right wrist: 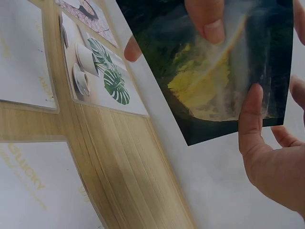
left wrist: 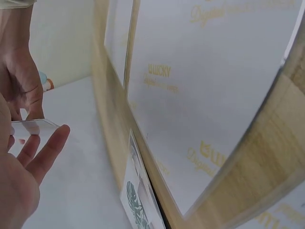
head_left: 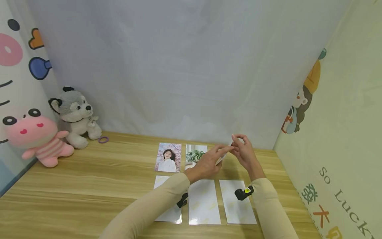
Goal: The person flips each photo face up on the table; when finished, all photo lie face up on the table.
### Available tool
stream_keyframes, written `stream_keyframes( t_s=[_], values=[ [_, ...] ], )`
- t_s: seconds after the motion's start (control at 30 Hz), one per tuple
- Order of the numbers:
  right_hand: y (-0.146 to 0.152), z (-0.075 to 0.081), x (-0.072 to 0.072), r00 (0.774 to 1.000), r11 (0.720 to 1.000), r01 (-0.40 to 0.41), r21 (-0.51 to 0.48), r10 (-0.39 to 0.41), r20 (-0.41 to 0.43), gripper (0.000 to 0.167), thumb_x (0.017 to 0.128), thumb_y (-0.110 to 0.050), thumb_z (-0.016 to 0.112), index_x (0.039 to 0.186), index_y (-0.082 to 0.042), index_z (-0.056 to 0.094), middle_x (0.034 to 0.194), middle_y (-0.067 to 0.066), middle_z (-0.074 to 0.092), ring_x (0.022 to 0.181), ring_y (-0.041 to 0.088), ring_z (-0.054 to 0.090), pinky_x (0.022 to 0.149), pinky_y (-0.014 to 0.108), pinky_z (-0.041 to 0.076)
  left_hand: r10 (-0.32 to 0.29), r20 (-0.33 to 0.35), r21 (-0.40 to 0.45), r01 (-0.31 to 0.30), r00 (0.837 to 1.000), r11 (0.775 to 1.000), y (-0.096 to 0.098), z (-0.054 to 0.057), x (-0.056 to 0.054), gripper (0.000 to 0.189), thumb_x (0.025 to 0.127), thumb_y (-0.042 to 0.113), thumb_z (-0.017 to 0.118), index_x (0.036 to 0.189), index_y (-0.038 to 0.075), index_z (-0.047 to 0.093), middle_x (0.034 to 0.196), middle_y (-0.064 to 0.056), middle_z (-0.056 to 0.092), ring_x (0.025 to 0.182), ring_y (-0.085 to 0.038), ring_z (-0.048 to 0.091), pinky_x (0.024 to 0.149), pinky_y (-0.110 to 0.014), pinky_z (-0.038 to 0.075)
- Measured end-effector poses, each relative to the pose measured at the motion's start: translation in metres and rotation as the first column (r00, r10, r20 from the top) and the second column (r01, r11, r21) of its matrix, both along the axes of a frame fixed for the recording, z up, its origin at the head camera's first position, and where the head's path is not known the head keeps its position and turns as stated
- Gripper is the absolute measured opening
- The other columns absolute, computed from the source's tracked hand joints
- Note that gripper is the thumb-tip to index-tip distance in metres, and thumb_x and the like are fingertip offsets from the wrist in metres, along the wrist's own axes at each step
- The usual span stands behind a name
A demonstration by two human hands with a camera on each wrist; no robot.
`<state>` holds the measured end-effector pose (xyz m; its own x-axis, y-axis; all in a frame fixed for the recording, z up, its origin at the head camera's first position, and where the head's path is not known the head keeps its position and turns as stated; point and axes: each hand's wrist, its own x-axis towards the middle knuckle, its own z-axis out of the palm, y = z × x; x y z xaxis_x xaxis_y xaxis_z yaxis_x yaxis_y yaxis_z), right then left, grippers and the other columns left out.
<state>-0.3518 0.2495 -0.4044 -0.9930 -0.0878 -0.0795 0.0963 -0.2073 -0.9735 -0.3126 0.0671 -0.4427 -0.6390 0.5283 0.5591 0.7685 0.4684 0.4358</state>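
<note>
Both hands hold one glossy photo point(right wrist: 209, 90) above the back of the table. Its picture is a dark landscape with a bright yellow patch and a faint rainbow. My left hand point(head_left: 206, 164) pinches it, thumb over the picture and a fingertip past the far edge. My right hand point(head_left: 246, 154) grips the nearer end, its thumb on the picture and other fingers behind. In the head view the left hand hides most of this photo. Below lie two face-up photos, a portrait point(head_left: 167, 164) and a potted plant point(head_left: 195, 156), the plant partly covered by the left hand.
Three face-down photos with pale yellow print lie in the front row: left point(head_left: 171, 216), middle point(head_left: 204, 200) and right point(head_left: 238, 205). A pink plush toy point(head_left: 44, 139), a grey plush dog point(head_left: 76, 116) and a purple ring point(head_left: 103, 139) are at the back left. A pale curtain point(head_left: 179, 73) hangs behind.
</note>
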Motion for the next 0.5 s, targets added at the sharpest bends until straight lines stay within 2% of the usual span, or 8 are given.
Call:
stream_keyframes(
  t_s=[0.13,0.33,0.4,0.5],
  values=[
    [-0.0005,-0.0012,0.0012,1.000,1.000,0.006,0.024,-0.006,0.018,0.026,0.101,-0.032,0.058,0.116,-0.017,0.042,0.078,-0.002,0.053,0.064,0.006,0.058,0.070,0.020,0.055,-0.012,0.058,0.032,0.010,0.998,0.999,-0.0014,-0.0003,0.0018,0.067,0.090,-0.008,0.059,0.149,0.017,0.041,0.141,-0.009,0.052,0.106,-0.023,0.065,0.082,-0.031,0.055],
    [-0.0002,-0.0030,0.0018,0.999,0.999,0.006,0.045,-0.007,0.036,0.029,0.101,-0.034,0.057,0.118,-0.018,0.041,0.085,-0.001,0.054,0.069,0.007,0.060,0.071,0.020,0.055,-0.009,0.078,0.059,0.004,0.997,0.998,-0.0016,-0.0034,0.0025,0.068,0.088,-0.011,0.057,0.149,0.016,0.041,0.141,-0.010,0.052,0.105,-0.024,0.066,0.081,-0.029,0.055],
    [0.0000,-0.0025,0.0020,0.999,0.998,-0.008,0.055,0.006,0.035,0.032,0.101,-0.035,0.056,0.122,-0.017,0.040,0.086,-0.001,0.056,0.071,0.007,0.061,0.072,0.020,0.056,-0.015,0.088,0.087,0.007,0.996,0.996,-0.0018,-0.0041,0.0018,0.068,0.087,-0.012,0.057,0.148,0.015,0.041,0.141,-0.012,0.052,0.106,-0.026,0.066,0.083,-0.030,0.056],
    [0.0011,-0.0010,0.0024,0.999,0.994,-0.037,0.104,0.033,0.036,0.046,0.103,-0.038,0.051,0.137,-0.011,0.036,0.090,-0.002,0.061,0.076,0.007,0.064,0.073,0.019,0.055,-0.022,0.116,0.149,0.004,0.993,0.989,-0.0023,-0.0043,0.0007,0.066,0.088,-0.012,0.055,0.147,0.013,0.043,0.139,-0.014,0.053,0.107,-0.028,0.065,0.086,-0.032,0.056]
  ],
)
